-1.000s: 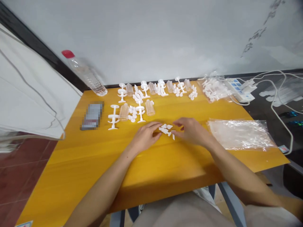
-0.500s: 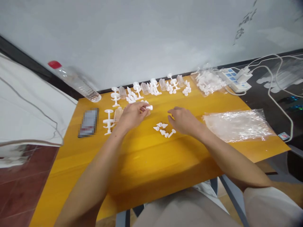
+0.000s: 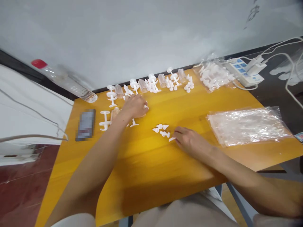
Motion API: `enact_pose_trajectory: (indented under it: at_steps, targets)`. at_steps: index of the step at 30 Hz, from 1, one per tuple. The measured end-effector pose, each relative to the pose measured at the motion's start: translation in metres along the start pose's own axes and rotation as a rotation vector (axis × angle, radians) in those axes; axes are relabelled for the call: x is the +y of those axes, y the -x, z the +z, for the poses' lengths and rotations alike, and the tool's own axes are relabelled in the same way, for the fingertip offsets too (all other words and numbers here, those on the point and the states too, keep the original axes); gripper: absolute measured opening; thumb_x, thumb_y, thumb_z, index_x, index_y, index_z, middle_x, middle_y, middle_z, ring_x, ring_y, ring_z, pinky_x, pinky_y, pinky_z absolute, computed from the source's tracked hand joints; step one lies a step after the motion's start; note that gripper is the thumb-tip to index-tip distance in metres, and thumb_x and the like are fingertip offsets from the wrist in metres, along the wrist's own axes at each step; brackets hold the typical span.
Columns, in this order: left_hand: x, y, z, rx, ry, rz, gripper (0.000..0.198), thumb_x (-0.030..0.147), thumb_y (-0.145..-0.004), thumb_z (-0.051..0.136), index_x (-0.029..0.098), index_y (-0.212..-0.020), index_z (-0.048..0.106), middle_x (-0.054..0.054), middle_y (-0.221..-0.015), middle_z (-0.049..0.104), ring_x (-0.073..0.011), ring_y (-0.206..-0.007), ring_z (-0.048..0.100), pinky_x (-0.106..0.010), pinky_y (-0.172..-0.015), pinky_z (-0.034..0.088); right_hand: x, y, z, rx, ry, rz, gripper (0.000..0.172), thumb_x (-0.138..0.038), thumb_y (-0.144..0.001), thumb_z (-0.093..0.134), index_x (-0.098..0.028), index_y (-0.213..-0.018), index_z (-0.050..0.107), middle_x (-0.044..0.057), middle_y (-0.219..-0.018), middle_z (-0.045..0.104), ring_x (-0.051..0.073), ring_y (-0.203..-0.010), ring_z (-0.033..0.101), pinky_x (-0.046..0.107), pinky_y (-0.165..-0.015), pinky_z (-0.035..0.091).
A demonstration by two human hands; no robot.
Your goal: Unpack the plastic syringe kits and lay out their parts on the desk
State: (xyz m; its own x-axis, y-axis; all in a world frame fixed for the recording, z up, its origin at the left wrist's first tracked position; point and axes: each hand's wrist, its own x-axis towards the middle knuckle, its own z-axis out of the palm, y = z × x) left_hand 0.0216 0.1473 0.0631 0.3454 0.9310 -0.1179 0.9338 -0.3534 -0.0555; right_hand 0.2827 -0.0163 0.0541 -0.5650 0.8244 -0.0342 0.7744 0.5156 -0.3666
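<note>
My left hand (image 3: pixel 136 106) is closed, reaching over the left part of the row, with a small white plastic piece (image 3: pixel 146 107) showing at its fingertips. My right hand (image 3: pixel 187 138) has its fingers closed on the end of a thin white plastic stick piece (image 3: pixel 172 139) on the table. Just left of it lie several small white cone-shaped nozzles (image 3: pixel 163 133). Under and beside my left forearm are a white plunger (image 3: pixel 104 120) and a clear ribbed barrel (image 3: pixel 115 114). Another white plunger-like part (image 3: pixel 133 123) shows below my left hand, partly hidden.
Along the table's back edge stand sets of white plungers (image 3: pixel 152 82), clear barrels (image 3: pixel 162 80) and nozzles. A bag of white parts (image 3: pixel 214 75), a power strip (image 3: pixel 246 72) and flat clear bags (image 3: pixel 246 126) are right. A bottle (image 3: pixel 68 83) and phone (image 3: pixel 85 125) are left.
My left hand has moved slightly back toward the row with its white piece. My right hand has come down and closed on the stick piece beside the nozzles. The view has shifted a little.
</note>
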Motion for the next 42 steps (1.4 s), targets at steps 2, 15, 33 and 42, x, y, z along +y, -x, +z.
enact_pose_trajectory:
  at_steps: [2, 15, 33, 42]
  targets:
    - [-0.010, 0.004, 0.001, 0.055, 0.076, -0.002, 0.038, 0.040, -0.092, 0.062, 0.023, -0.121, 0.078, -0.012, -0.131, 0.069, -0.0353, -0.126, 0.060, -0.050, -0.112, 0.044, 0.004, -0.015, -0.016, 0.151, -0.079, 0.028, 0.021, -0.009, -0.098, 0.054, -0.013, -0.105, 0.072, 0.012, -0.105, 0.072, 0.018, -0.087, 0.068, 0.029, -0.082, 0.051]
    - [-0.041, 0.017, 0.017, 0.235, 0.404, -0.009, 0.041, 0.037, -0.096, 0.052, 0.023, -0.124, 0.078, -0.008, -0.141, 0.071, -0.0283, -0.134, 0.063, -0.046, -0.119, 0.044, 0.038, -0.214, 0.011, 0.062, -0.417, 0.154, 0.021, -0.011, -0.082, 0.074, -0.013, -0.103, 0.074, 0.006, -0.098, 0.076, 0.014, -0.087, 0.069, 0.022, -0.080, 0.053]
    - [0.042, 0.115, 0.032, 0.094, 0.719, 0.078, 0.038, 0.039, -0.094, 0.067, 0.026, -0.128, 0.075, -0.005, -0.115, 0.080, -0.0213, -0.089, 0.075, -0.032, -0.082, 0.058, 0.014, -0.137, -0.046, -0.109, -0.082, 0.111, 0.055, -0.020, -0.085, 0.078, -0.009, -0.138, 0.067, 0.016, -0.132, 0.071, 0.024, -0.110, 0.070, 0.029, -0.096, 0.051]
    - [0.052, 0.115, 0.046, 0.100, 0.732, 0.037, 0.013, 0.031, -0.095, 0.063, 0.024, -0.098, 0.072, -0.004, -0.095, 0.080, -0.0199, -0.084, 0.074, -0.032, -0.081, 0.056, -0.019, -0.025, -0.003, -0.178, 0.072, 0.088, 0.025, -0.015, -0.099, 0.057, -0.012, -0.118, 0.074, 0.015, -0.116, 0.074, 0.024, -0.104, 0.072, 0.029, -0.088, 0.048]
